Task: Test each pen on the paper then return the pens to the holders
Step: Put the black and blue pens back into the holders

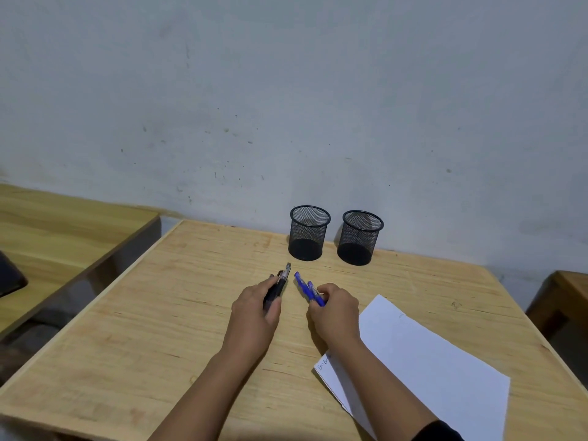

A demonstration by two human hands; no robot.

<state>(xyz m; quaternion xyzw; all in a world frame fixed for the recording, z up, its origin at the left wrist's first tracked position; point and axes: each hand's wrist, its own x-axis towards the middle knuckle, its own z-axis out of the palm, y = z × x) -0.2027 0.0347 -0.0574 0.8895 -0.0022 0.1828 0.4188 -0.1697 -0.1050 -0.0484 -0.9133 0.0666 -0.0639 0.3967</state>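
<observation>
Two black mesh pen holders stand by the wall, the left holder (pixel 308 233) and the right holder (pixel 359 238); both look empty. My left hand (pixel 254 310) grips black pens (pixel 280 283), their ends pointing toward the left holder. My right hand (pixel 334 310) grips blue pens (pixel 307 288), tips angled up and left. Both hands rest low over the wooden table (pixel 159 313), a short way in front of the holders. A white sheet of paper (pixel 429 361) lies to the right, partly under my right forearm, with a little writing at its near left corner.
A grey wall rises right behind the holders. A second wooden table (pixel 57 237) stands to the left across a gap, with a dark object (pixel 9 275) at the frame's edge. A wooden piece of furniture (pixel 566 300) stands at the right.
</observation>
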